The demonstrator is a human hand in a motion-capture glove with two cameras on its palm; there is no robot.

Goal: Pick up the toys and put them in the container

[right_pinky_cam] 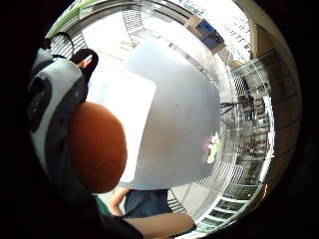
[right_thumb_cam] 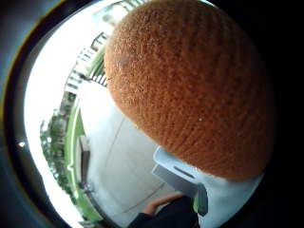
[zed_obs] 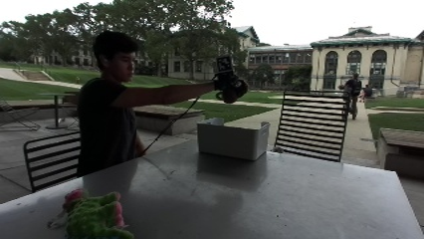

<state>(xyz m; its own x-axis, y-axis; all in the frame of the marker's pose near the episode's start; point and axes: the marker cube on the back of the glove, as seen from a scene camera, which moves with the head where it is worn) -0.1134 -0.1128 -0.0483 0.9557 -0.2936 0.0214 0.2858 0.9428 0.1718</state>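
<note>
hand [zed_obs: 229, 88] raised above white container [zed_obs: 233, 140] on desk [zed_obs: 265, 194], arm outstretched, fingers curled round orange knitted toy [right_thumb_cam: 190, 85], green-pink toy [zed_obs: 93, 216] at desk's near corner, no legible writing

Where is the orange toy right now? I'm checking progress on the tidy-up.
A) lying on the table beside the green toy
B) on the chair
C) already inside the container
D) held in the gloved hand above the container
D: in the outside view the gloved right hand holds the orange toy raised in the air above the white container.
</note>
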